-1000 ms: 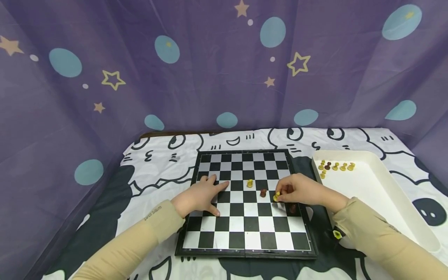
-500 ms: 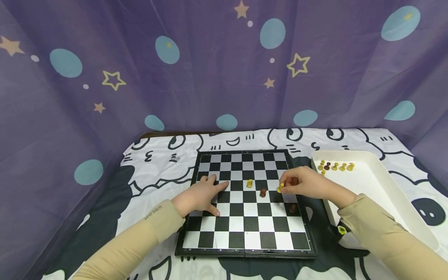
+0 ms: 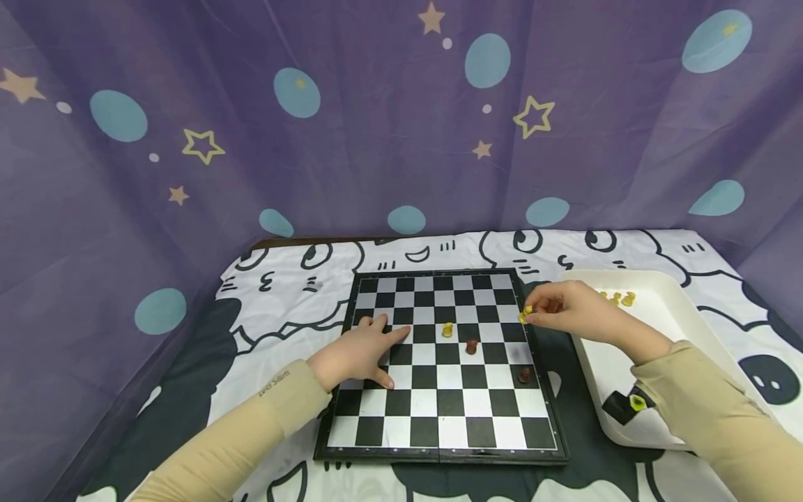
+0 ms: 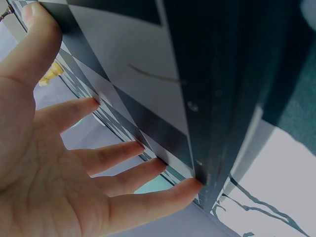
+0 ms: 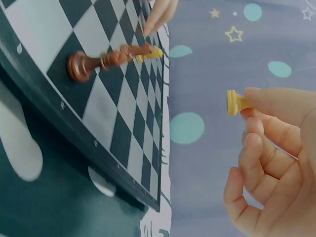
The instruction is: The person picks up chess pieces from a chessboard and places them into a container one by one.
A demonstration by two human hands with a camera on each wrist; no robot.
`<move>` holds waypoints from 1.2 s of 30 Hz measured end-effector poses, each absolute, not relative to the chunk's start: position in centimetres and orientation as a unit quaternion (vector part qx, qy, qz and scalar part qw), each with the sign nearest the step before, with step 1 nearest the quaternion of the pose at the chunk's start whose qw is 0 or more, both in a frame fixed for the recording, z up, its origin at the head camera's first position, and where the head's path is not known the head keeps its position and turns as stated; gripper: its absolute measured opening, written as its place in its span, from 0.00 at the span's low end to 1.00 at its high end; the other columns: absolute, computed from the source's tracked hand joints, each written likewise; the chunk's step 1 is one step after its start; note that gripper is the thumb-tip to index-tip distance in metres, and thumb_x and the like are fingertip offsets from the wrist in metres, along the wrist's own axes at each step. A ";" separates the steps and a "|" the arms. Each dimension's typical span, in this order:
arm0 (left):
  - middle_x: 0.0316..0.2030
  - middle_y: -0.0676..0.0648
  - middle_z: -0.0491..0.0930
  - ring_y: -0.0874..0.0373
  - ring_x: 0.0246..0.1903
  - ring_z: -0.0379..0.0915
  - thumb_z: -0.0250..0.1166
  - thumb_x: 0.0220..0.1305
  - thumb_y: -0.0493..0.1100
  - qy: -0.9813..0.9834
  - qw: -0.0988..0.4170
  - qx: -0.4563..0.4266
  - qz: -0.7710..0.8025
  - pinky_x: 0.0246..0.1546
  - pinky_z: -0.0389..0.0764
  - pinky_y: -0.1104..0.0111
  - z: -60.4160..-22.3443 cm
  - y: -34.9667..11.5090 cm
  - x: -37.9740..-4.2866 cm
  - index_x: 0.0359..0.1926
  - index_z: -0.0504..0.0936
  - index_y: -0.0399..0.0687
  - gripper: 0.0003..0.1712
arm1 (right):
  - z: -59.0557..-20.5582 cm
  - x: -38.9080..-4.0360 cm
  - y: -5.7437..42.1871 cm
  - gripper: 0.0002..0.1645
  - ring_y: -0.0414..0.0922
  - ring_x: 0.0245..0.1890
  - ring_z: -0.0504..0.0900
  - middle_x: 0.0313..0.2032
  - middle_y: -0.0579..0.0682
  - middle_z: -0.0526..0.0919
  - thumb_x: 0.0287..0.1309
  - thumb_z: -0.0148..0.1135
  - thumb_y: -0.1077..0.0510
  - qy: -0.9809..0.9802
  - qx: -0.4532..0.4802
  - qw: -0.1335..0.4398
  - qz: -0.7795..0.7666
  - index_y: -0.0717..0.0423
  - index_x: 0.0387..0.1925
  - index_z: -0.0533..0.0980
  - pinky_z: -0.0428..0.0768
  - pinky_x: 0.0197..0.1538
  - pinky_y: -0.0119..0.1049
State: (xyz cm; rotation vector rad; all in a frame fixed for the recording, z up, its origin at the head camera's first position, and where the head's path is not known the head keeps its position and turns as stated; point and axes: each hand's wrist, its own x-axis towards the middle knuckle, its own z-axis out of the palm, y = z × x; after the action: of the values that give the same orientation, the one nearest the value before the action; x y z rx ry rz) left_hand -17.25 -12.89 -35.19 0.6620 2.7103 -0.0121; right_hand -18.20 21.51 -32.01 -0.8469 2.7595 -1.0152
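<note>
My right hand (image 3: 574, 310) pinches a small yellow chess piece (image 5: 237, 102) between thumb and forefinger, raised over the right border of the black-and-white chessboard (image 3: 450, 401). The piece's dark underside faces away from the fingertips in the right wrist view. My left hand (image 3: 364, 352) rests on the left part of the board, fingers spread; the left wrist view has its fingertips (image 4: 185, 187) right at the squares. A yellow piece (image 3: 447, 330) and a brown piece (image 3: 471, 346) stand mid-board. Another brown piece (image 3: 524, 375) stands near the right edge.
A white tray (image 3: 659, 310) lies right of the board, with several yellow pieces (image 3: 627, 298) at its far end, partly hidden by my right hand. A cartoon-print cloth (image 3: 389, 484) covers the table. Behind hangs a purple curtain (image 3: 376, 174).
My right hand has lifted the yellow chess piece from the board's right side and carried it right and farther back. My left hand has stayed in place.
</note>
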 end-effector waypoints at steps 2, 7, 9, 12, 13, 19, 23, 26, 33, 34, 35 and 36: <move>0.64 0.35 0.60 0.37 0.61 0.58 0.74 0.42 0.60 0.956 0.176 0.233 -0.004 0.54 0.72 0.49 -35.2 -12.9 -17.2 0.71 0.61 0.57 0.54 | -31.8 -18.2 22.0 0.04 0.34 0.22 0.71 0.24 0.45 0.81 0.55 0.66 0.59 0.904 -0.271 0.031 -0.330 0.55 0.33 0.81 0.71 0.25 0.31; 0.65 0.35 0.60 0.37 0.62 0.58 0.74 0.42 0.60 0.956 0.178 0.232 -0.002 0.54 0.72 0.49 -35.1 -12.9 -17.1 0.71 0.61 0.57 0.54 | -31.4 -18.4 23.4 0.05 0.35 0.22 0.73 0.25 0.44 0.81 0.55 0.66 0.60 0.913 -0.244 0.016 -0.326 0.56 0.34 0.81 0.72 0.26 0.31; 0.65 0.35 0.60 0.37 0.62 0.58 0.74 0.42 0.60 0.957 0.178 0.231 -0.002 0.55 0.72 0.49 -35.1 -12.9 -17.1 0.71 0.61 0.57 0.54 | -31.2 -18.5 23.9 0.05 0.36 0.23 0.74 0.25 0.44 0.81 0.56 0.65 0.60 0.917 -0.235 0.014 -0.322 0.56 0.34 0.81 0.73 0.27 0.31; 0.65 0.35 0.60 0.37 0.62 0.58 0.74 0.42 0.60 0.957 0.178 0.230 -0.002 0.55 0.72 0.49 -35.0 -12.8 -17.1 0.71 0.61 0.57 0.54 | -31.1 -18.7 24.8 0.05 0.35 0.23 0.75 0.25 0.44 0.80 0.57 0.64 0.59 0.923 -0.226 0.006 -0.312 0.55 0.34 0.81 0.73 0.27 0.31; 0.65 0.35 0.59 0.37 0.62 0.58 0.74 0.42 0.60 0.957 0.178 0.230 -0.002 0.54 0.72 0.49 -35.0 -12.8 -17.2 0.71 0.61 0.57 0.54 | -31.2 -18.7 25.1 0.04 0.35 0.24 0.75 0.25 0.44 0.80 0.57 0.64 0.58 0.924 -0.225 0.002 -0.311 0.55 0.34 0.81 0.72 0.27 0.31; 0.66 0.34 0.58 0.36 0.61 0.58 0.74 0.42 0.60 0.956 0.176 0.232 -0.002 0.54 0.72 0.49 -35.1 -12.9 -17.2 0.71 0.61 0.57 0.54 | -31.9 -19.3 27.1 0.03 0.31 0.25 0.73 0.24 0.43 0.79 0.57 0.64 0.57 0.935 -0.201 -0.022 -0.292 0.53 0.32 0.80 0.71 0.30 0.31; 0.65 0.34 0.59 0.37 0.61 0.58 0.74 0.42 0.60 0.956 0.175 0.234 -0.004 0.55 0.72 0.49 -35.1 -12.9 -17.2 0.71 0.61 0.57 0.54 | -32.8 -19.6 28.4 0.05 0.31 0.25 0.72 0.25 0.44 0.80 0.57 0.64 0.56 0.942 -0.181 -0.027 -0.282 0.54 0.32 0.81 0.71 0.31 0.31; 0.64 0.35 0.60 0.37 0.61 0.59 0.74 0.41 0.60 0.956 0.175 0.234 -0.008 0.54 0.72 0.49 -35.3 -12.8 -17.2 0.71 0.61 0.57 0.55 | -33.6 -19.9 29.3 0.06 0.31 0.25 0.71 0.24 0.45 0.80 0.57 0.64 0.56 0.945 -0.167 -0.032 -0.280 0.55 0.32 0.81 0.70 0.30 0.31; 0.65 0.35 0.60 0.37 0.61 0.58 0.74 0.41 0.61 0.957 0.173 0.234 -0.011 0.54 0.73 0.49 -35.3 -12.8 -17.2 0.71 0.61 0.58 0.55 | -35.5 -20.6 31.1 0.07 0.31 0.23 0.69 0.23 0.45 0.79 0.56 0.64 0.56 0.948 -0.138 -0.028 -0.286 0.56 0.32 0.80 0.67 0.28 0.30; 0.65 0.35 0.60 0.37 0.62 0.58 0.74 0.41 0.61 0.957 0.173 0.233 -0.010 0.54 0.72 0.49 -35.3 -12.8 -17.2 0.71 0.61 0.58 0.55 | -35.7 -20.7 31.2 0.07 0.32 0.22 0.69 0.23 0.45 0.79 0.56 0.64 0.56 0.949 -0.134 -0.024 -0.286 0.57 0.32 0.80 0.67 0.27 0.30; 0.65 0.35 0.60 0.37 0.62 0.58 0.74 0.41 0.61 0.957 0.174 0.232 -0.009 0.54 0.72 0.49 -35.3 -12.8 -17.2 0.71 0.61 0.58 0.55 | -35.9 -20.8 31.4 0.08 0.32 0.22 0.69 0.23 0.45 0.79 0.56 0.64 0.56 0.949 -0.130 -0.019 -0.286 0.57 0.32 0.80 0.67 0.27 0.30; 0.65 0.35 0.60 0.37 0.62 0.58 0.74 0.41 0.60 0.957 0.174 0.232 -0.008 0.54 0.72 0.49 -35.2 -12.8 -17.2 0.71 0.61 0.58 0.55 | -36.2 -20.9 31.5 0.08 0.32 0.22 0.69 0.23 0.45 0.79 0.57 0.64 0.55 0.949 -0.127 -0.014 -0.287 0.57 0.32 0.80 0.67 0.27 0.30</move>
State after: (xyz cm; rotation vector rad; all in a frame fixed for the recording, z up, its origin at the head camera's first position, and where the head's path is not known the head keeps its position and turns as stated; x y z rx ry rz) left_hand -17.25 -12.83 -35.22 0.6563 2.7129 -0.0230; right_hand -20.87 31.47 -36.16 -0.4029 3.0093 -0.9091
